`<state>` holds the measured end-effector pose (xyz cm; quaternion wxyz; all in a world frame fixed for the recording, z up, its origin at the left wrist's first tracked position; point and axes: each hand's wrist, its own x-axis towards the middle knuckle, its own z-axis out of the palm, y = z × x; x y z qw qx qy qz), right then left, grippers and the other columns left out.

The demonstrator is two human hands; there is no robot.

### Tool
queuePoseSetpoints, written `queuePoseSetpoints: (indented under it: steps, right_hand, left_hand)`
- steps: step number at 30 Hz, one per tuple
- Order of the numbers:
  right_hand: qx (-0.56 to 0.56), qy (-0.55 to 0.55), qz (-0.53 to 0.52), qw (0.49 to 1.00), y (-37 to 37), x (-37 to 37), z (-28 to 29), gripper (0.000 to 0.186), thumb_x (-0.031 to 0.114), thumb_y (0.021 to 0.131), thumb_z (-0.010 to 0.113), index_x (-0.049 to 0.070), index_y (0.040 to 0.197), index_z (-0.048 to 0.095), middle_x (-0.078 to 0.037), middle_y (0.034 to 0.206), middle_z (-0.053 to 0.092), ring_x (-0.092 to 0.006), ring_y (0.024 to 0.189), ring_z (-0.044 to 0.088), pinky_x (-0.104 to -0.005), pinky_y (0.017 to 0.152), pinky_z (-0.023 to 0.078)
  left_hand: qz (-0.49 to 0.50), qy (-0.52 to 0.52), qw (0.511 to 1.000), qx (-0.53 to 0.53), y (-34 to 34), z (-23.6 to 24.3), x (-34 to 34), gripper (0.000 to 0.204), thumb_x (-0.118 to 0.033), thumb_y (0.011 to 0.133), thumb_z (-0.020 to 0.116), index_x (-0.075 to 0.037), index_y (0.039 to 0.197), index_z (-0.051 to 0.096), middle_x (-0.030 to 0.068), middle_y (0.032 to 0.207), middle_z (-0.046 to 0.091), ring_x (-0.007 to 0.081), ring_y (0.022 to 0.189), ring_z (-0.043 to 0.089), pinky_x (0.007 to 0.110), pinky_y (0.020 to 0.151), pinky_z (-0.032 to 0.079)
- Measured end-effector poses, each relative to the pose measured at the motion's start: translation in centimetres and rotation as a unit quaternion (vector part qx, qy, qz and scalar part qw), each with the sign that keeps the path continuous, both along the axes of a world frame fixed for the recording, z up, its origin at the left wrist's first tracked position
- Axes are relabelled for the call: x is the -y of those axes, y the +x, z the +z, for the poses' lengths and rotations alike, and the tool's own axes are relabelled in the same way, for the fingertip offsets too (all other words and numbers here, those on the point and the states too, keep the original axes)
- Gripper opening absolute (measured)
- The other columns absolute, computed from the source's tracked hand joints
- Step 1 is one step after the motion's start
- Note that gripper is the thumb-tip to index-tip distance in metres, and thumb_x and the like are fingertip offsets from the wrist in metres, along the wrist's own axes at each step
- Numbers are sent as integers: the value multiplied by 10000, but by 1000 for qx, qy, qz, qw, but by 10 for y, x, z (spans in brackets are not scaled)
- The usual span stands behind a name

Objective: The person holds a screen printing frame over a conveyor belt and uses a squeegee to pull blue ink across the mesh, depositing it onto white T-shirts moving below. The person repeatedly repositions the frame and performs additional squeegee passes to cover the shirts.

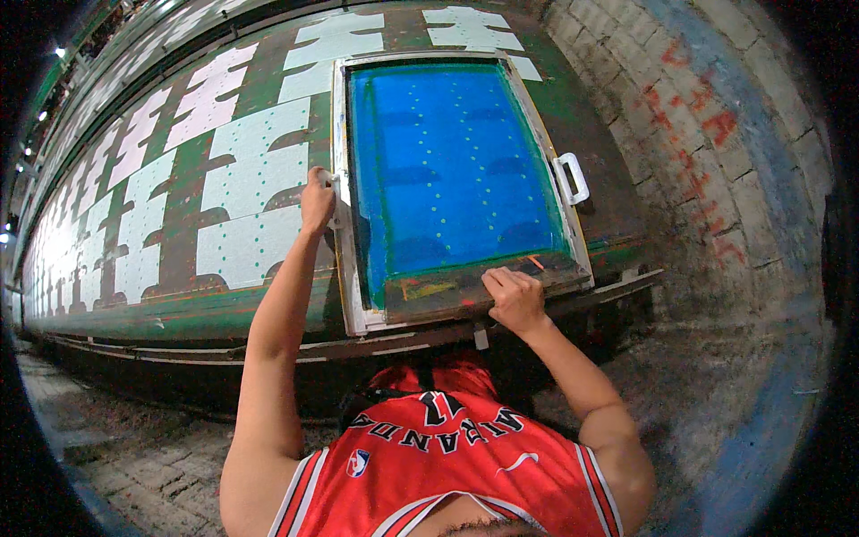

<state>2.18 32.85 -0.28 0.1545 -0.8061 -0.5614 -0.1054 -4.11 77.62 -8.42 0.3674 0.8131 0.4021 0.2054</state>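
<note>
A screen-printing frame with pale metal edges lies on the long table in front of me. Its blue mesh carries rows of light dots and darker curved shapes. My left hand is closed round the handle on the frame's left side. At the near end of the mesh, a wide, dark, paint-stained squeegee lies across the frame. Curled fingers of my right hand grip its near edge, right of its middle. On the frame's right side, a white handle sticks out, untouched.
Pale cut fabric panels with green dots lie in rows on the green-and-brown table, left of and beyond the frame. A rail runs along the table's near edge. A block wall with red marks stands at right.
</note>
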Motion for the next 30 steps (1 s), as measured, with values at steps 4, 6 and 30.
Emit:
queuePoseSetpoints:
  steps: [4, 6, 30]
  right_hand:
    - [6, -4, -16, 1000, 25, -22, -7, 343, 30, 578, 724, 47, 913, 654, -89, 936, 684, -272, 864, 693, -372, 726, 576]
    - [-17, -9, -19, 1000, 40, -33, -8, 367, -15, 586, 697, 34, 949, 675, -106, 993, 713, -285, 877, 706, -371, 742, 578]
    - [53, -96, -92, 990, 358, -291, -9, 248, 151, 752, 640, 154, 955, 783, -130, 967, 752, -361, 881, 729, -496, 773, 587]
  left_hand:
    - [-8, 35, 999, -5, -4, 4, 4, 471, -114, 885, 538, -72, 1352, 490, 331, 1030, 678, 523, 971, 642, 555, 841, 494]
    - [-19, 42, 999, 17, -5, 6, 5, 487, -99, 868, 532, -71, 1352, 490, 331, 1019, 678, 527, 964, 641, 562, 835, 490]
    - [27, -35, 999, 2, -7, 20, 38, 533, 11, 798, 508, -51, 1327, 504, 310, 1105, 664, 492, 1068, 622, 501, 931, 481]
